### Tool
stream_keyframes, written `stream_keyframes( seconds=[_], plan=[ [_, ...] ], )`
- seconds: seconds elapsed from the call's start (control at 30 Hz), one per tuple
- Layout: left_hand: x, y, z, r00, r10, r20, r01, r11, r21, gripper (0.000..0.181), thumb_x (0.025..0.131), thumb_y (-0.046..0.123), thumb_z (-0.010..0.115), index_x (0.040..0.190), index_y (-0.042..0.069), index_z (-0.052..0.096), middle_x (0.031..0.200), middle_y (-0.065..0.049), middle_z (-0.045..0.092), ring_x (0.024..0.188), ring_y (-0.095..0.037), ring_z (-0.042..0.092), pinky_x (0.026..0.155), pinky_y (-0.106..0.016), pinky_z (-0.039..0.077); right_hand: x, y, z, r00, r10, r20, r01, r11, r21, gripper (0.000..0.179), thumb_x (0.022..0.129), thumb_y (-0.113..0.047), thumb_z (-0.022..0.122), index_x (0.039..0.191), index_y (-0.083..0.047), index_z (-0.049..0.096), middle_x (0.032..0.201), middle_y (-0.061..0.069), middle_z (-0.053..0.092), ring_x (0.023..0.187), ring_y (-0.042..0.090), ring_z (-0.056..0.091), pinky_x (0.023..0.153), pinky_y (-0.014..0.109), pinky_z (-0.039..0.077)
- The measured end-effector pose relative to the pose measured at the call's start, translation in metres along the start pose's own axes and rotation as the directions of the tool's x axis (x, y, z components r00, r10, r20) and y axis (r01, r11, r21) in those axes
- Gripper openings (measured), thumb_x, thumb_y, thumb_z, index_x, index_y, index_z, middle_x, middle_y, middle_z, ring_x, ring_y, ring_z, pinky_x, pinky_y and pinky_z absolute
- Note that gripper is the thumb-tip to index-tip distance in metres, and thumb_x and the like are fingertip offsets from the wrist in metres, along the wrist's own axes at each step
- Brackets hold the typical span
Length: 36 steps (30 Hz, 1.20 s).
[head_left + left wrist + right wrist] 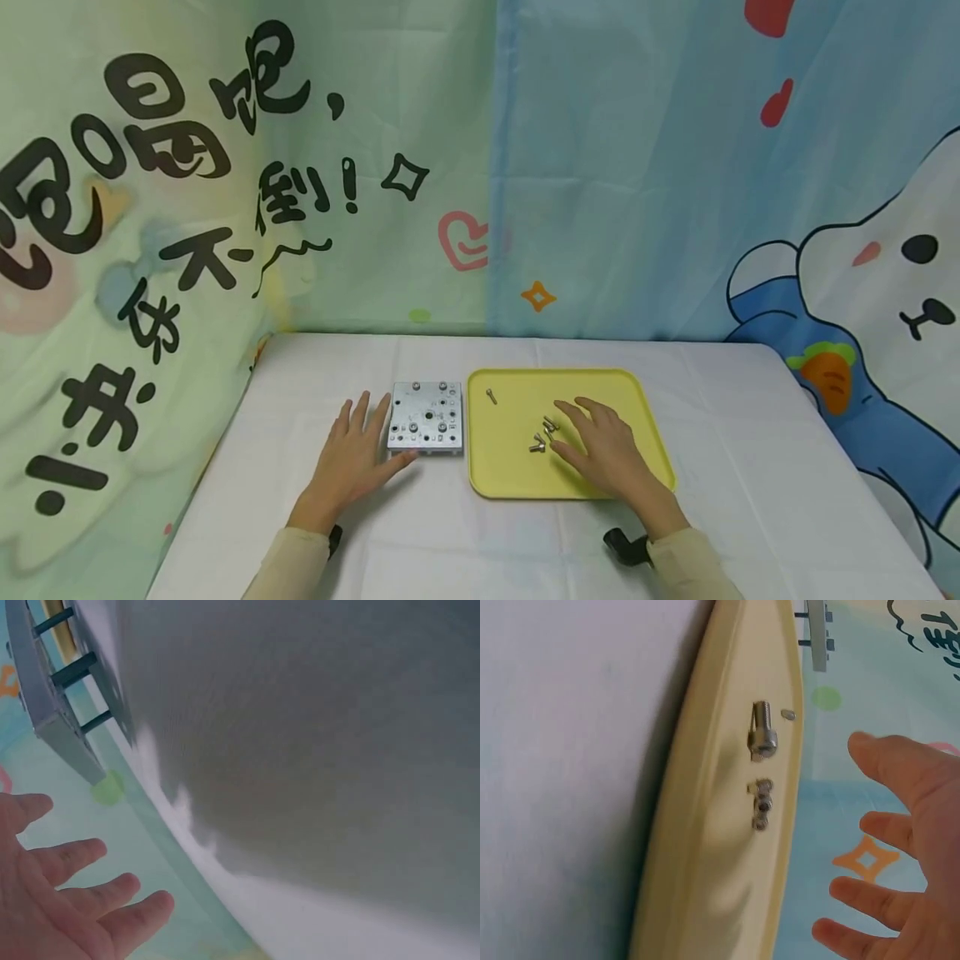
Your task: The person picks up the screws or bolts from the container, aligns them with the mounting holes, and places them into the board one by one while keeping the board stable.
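A square silver metal plate [408, 408] with holes and several screws set in its top stands left of the yellow tray [502, 467]. The left wrist view shows short legs under the plate [37, 697]. My left hand [351, 462] is spread at the plate's left side, thumb at its near left corner, with nothing in its grasp. Over the right part of the tray hovers my right hand [606, 448], fingers relaxed and holding nothing. Several loose screws [537, 447] lie just left of its fingertips. One more screw [491, 397] lies by the tray's far left corner.
Everything stands on a table with a white cloth [465, 550]. Printed curtains [600, 208] hang behind it and along its left side. The tray has a raised rim [555, 370], close to the plate's right edge. A black wrist mount [626, 547] sits below the right wrist.
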<state>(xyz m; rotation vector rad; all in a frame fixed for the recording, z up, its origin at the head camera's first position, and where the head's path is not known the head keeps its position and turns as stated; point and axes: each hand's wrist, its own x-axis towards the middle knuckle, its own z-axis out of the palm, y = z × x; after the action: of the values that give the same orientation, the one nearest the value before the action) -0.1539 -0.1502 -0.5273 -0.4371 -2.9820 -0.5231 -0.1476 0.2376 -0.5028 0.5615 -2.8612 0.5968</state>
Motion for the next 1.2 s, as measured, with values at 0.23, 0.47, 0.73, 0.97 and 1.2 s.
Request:
stream_keyframes(
  seconds=[0.23, 0.47, 0.73, 0.97, 1.2],
  plan=[
    [0.011, 0.002, 0.005, 0.998, 0.01, 0.055, -0.008, 1.0, -0.029, 0.099, 0.088, 0.074, 0.055, 0.158, 0.009, 0.029, 0.157, -0.029, 0.026, 0.143, -0.052, 0.022, 0.115, -0.057, 0.024, 0.005, -0.003, 0.01, 0.999, -0.018, 0.031, 0.013, 0.989, 0.148, 0.04, 0.093, -0.019, 0.073, 0.13, -0.008, 0.063, 0.137, 0.029, 0.05, 0.123, 0.053, 0.047, 0.091, 0.073, 0.038],
    [0.019, 0.004, 0.008, 0.991, -0.003, 0.133, 0.009, 0.999, -0.041, 0.103, 0.087, 0.077, 0.052, 0.16, 0.01, 0.025, 0.159, -0.028, 0.023, 0.143, -0.051, 0.022, 0.115, -0.057, 0.026, 0.009, -0.003, 0.02, 0.999, -0.033, 0.032, 0.026, 0.979, 0.2, 0.02, 0.089, -0.01, 0.075, 0.108, -0.01, 0.071, 0.129, 0.026, 0.057, 0.12, 0.049, 0.051, 0.089, 0.072, 0.041],
    [0.022, 0.005, 0.009, 0.983, -0.036, 0.18, 0.041, 0.999, -0.021, 0.1, 0.09, 0.073, 0.052, 0.16, 0.007, 0.022, 0.157, -0.03, 0.026, 0.141, -0.052, 0.027, 0.109, -0.061, 0.032, 0.01, -0.004, 0.025, 0.996, 0.009, 0.092, -0.023, 0.989, 0.149, 0.013, 0.089, -0.012, 0.074, 0.102, -0.015, 0.072, 0.13, 0.022, 0.057, 0.117, 0.045, 0.052, 0.09, 0.067, 0.042],
    [0.021, 0.005, 0.007, 0.979, -0.047, 0.2, 0.056, 0.998, -0.037, 0.101, 0.091, 0.074, 0.05, 0.161, 0.009, 0.017, 0.155, -0.03, 0.03, 0.14, -0.051, 0.03, 0.112, -0.06, 0.028, 0.011, -0.004, 0.026, 0.996, 0.004, 0.091, -0.011, 0.997, 0.079, 0.012, 0.088, -0.014, 0.076, 0.098, -0.017, 0.071, 0.125, 0.017, 0.059, 0.114, 0.042, 0.053, 0.087, 0.063, 0.044],
    [0.019, 0.004, 0.009, 0.976, -0.063, 0.208, 0.074, 0.996, -0.043, 0.104, 0.089, 0.077, 0.049, 0.162, 0.011, 0.014, 0.154, -0.03, 0.033, 0.14, -0.05, 0.03, 0.112, -0.06, 0.027, 0.01, -0.005, 0.027, 0.995, 0.012, 0.103, -0.018, 0.999, 0.051, 0.009, 0.089, -0.016, 0.075, 0.096, -0.017, 0.07, 0.124, 0.015, 0.059, 0.116, 0.043, 0.052, 0.086, 0.063, 0.045]
  ],
)
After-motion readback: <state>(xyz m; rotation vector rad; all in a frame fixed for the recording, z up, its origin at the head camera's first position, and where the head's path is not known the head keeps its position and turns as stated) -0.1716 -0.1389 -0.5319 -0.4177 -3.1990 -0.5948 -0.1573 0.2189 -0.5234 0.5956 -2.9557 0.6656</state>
